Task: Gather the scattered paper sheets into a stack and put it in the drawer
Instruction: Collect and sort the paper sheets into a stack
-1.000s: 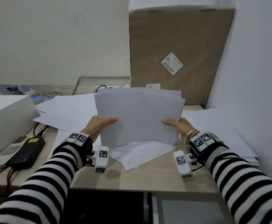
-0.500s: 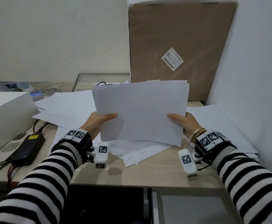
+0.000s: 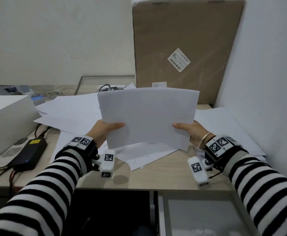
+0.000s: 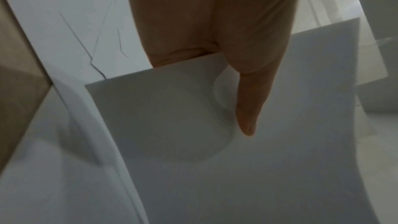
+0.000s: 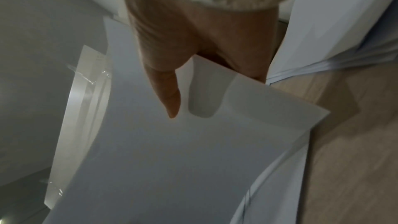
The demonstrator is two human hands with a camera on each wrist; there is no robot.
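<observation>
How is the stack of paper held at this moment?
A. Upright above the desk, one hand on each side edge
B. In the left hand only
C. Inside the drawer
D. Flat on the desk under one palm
A: the left hand and right hand each grip a side edge of the paper stack, raised above the desk.

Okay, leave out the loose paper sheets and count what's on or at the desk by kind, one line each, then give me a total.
Held paper stack, gripped by left hand and right hand: 1
Cardboard box: 1
White box: 1
Black power adapter: 1
Total: 4
Loose sheets overlap too much to count.
</observation>
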